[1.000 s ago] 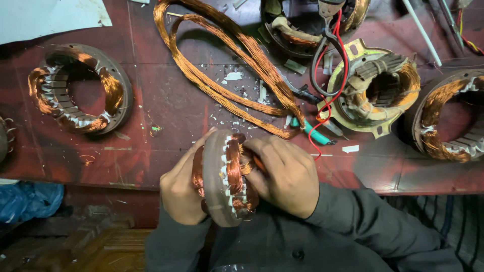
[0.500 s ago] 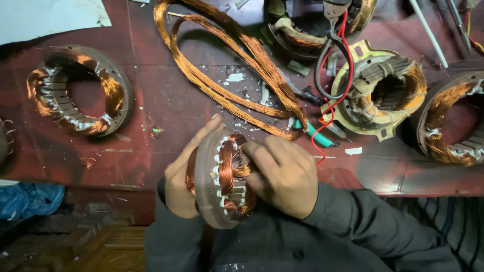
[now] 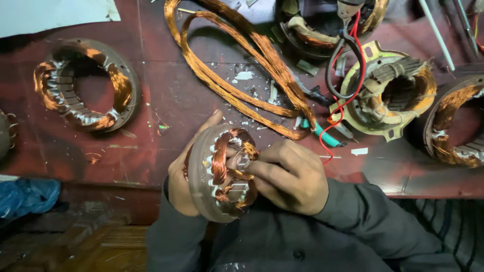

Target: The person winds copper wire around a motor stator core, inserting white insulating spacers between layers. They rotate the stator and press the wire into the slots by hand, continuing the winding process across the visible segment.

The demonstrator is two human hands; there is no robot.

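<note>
1. Left hand (image 3: 182, 184) has its grip wrapped around the outer rim of a round motor stator (image 3: 219, 174), thumb up along the top edge, palm behind it (most fingers hidden behind the ring).
2. Right hand (image 3: 290, 176) grip is clenched, fingertips (image 3: 241, 163) pinching at the copper winding (image 3: 222, 158) inside the stator's opening.
3. Stator is held off the surface (image 3: 166, 100), tilted on edge, just in front of the person's chest and over the near edge of the surface.
4. Dark sleeves (image 3: 363, 216) cover both forearms.
5. On the dark red surface, far left: a second stator (image 3: 85, 85) lying flat, copper coils around its bore.
6. Middle top: long loose copper wire loops (image 3: 242, 75) stretched out flat, reaching from the far edge down to near the right hand.
7. Small white scraps (image 3: 244, 75) scattered among the loops.
8. Green-handled tool (image 3: 322, 133) lies just beside the lower end of the loops, close to the right hand.
9. Right of centre: a worn motor housing (image 3: 393, 90) with red and black wires (image 3: 353, 60) looping across it.
10. Far right edge: another stator (image 3: 456, 126), partly cut off by the frame.
11. Top centre: one more wound part (image 3: 322, 25), partly out of view.
12. White sheet (image 3: 50, 15) at top left corner; blue cloth or bag (image 3: 25, 196) low left, below the surface (can't tell which).
</note>
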